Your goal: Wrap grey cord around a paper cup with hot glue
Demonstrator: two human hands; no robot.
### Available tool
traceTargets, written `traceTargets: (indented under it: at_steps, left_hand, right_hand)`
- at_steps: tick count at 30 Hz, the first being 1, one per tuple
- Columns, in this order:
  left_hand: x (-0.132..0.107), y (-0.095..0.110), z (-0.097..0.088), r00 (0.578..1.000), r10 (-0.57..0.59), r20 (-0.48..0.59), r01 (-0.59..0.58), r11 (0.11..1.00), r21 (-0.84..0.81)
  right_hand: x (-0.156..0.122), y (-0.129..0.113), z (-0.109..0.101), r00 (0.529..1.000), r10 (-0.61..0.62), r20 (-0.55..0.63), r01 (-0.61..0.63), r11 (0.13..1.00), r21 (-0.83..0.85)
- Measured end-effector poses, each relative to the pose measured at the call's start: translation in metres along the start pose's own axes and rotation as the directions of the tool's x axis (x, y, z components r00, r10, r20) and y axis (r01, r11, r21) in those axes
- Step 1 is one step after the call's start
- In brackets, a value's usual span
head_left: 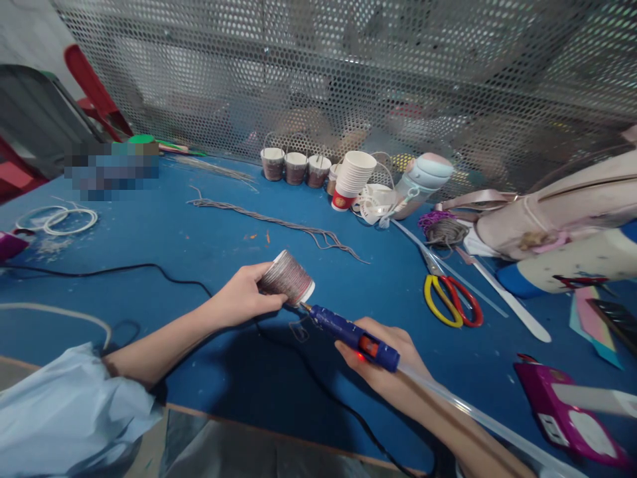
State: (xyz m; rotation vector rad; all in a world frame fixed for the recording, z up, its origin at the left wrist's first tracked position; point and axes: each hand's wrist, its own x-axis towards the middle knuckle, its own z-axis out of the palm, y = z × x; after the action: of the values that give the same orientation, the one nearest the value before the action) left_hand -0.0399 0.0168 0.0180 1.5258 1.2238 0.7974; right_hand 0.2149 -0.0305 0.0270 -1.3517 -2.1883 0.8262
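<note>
Near the middle of the blue table, my left hand [249, 295] grips a paper cup [288, 277] wound with grey-brown cord, tilted on its side. A white band shows at each end of it. My right hand [383, 355] is closed around a blue glue gun [343, 330], whose nozzle tip is at the cup's lower rim; I cannot tell whether they touch. A small red light glows on the gun. From its back end a long clear glue stick [462, 405] sticks out. Just beyond the cup lie loose lengths of grey cord [269, 218].
At the back stand several cord-wrapped cups [296, 168], a stack of paper cups [354, 174] and a bottle [423, 182]. On the right lie scissors [450, 302], a white stick [517, 305], a magenta glue gun [567, 415] and bags. A black cable [124, 268] crosses the table.
</note>
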Motion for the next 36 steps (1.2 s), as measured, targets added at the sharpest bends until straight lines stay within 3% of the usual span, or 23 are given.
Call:
traceTargets:
  at_steps: [3, 7, 15, 23, 29, 33, 36]
  left_hand:
    - [0.0, 0.002, 0.0, 1.0, -0.002, -0.005, 0.002, 1.0, -0.01]
    - [0.0, 0.002, 0.0, 1.0, -0.008, 0.011, 0.008, 1.0, -0.017]
    - [0.0, -0.003, -0.002, 0.998, 0.044, 0.033, -0.045, 0.999, 0.013]
    - [0.0, -0.003, -0.003, 0.996, 0.072, 0.05, -0.073, 0.997, 0.016]
    - [-0.001, -0.007, -0.005, 0.994, 0.082, 0.066, -0.084, 0.996, 0.03]
    - [-0.001, -0.009, -0.006, 0.992, 0.103, 0.071, -0.107, 0.993, 0.05]
    - [-0.001, -0.008, -0.006, 0.991, 0.107, 0.078, -0.111, 0.993, 0.042]
  right_hand:
    - [-0.001, 0.001, 0.002, 0.999, -0.015, 0.031, 0.016, 0.999, -0.029]
    - [0.001, -0.001, 0.0, 1.0, -0.017, -0.021, 0.017, 1.0, 0.018]
    - [0.007, -0.006, -0.007, 0.984, 0.121, -0.129, -0.112, 0.991, 0.069]
    - [0.006, -0.007, -0.01, 0.991, 0.114, -0.074, -0.11, 0.992, 0.057]
    - [0.008, -0.009, -0.014, 0.981, 0.152, -0.121, -0.143, 0.986, 0.082]
    - [0.006, -0.01, -0.015, 0.987, 0.146, -0.071, -0.139, 0.986, 0.089]
    - [0.005, -0.005, -0.014, 0.985, 0.124, -0.117, -0.117, 0.991, 0.058]
